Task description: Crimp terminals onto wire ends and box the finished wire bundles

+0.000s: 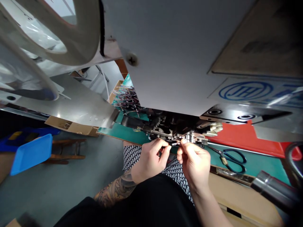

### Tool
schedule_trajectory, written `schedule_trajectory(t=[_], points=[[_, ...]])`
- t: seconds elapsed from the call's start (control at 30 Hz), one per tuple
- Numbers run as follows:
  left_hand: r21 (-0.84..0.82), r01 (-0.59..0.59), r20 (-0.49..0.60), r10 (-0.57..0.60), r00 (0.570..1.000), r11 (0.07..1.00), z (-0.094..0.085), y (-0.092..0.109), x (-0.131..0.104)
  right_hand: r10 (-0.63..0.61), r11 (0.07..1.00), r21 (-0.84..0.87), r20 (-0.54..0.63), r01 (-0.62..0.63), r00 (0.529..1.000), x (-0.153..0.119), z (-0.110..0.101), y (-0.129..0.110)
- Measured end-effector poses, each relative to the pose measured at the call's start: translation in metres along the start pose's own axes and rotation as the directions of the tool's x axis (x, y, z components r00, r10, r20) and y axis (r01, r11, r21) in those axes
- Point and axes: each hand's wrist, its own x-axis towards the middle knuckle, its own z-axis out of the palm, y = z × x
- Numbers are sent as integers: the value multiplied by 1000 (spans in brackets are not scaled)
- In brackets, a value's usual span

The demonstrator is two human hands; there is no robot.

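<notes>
Both hands are at the front edge of the machine's metal mechanism (163, 130), below its large grey housing (170, 60). My left hand (152, 157) has its thumb and index finger pinched near the mechanism; anything between the fingertips is too small to make out. Just to the right, my right hand (195, 160) is closed, its thumb and index finger on a thin wire (176, 142) at the mechanism. The two hands are a small gap apart. Behind the mechanism, a pile of thin dark wires (126, 97) lies on the green table (120, 132).
Dark-handled scissors (233, 159) lie on the table to the right, in front of a red tray (246, 138). A black cylinder (274, 189) juts in at lower right. Cardboard boxes (78, 127), a blue tray (33, 154) and a wooden stool (68, 149) are at left.
</notes>
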Motion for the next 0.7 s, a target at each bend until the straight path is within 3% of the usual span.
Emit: schedule_trajectory(t=[0.13, 0.3, 0.37, 0.43, 0.53, 0.63, 0.7], points=[[26, -45, -10, 45, 999, 999, 1, -3, 0, -32, 998, -52, -34, 30, 999, -2, 0, 5], [96, -188, -3, 190, 982, 977, -3, -15, -2, -135, 968, -223, -73, 116, 988, -5, 1, -4], [125, -238, 29, 236, 971, 963, -7, -18, -2, -101, 962, -259, -25, 91, 995, -3, -2, -10], [110, -257, 76, 250, 965, 960, -12, -18, -3, -25, 957, -285, 99, 53, 995, -1, -9, -14], [6, -183, 134, 180, 974, 983, -17, -14, -2, 63, 959, -283, 266, 16, 962, 2, -18, -18], [-129, 27, 205, 0, 979, 991, -21, -11, 1, 71, 966, -258, 267, 0, 961, -1, -21, -20], [-212, 177, 273, -115, 955, 961, -23, -9, 2, 29, 962, -270, 239, 37, 971, -5, -21, -21]])
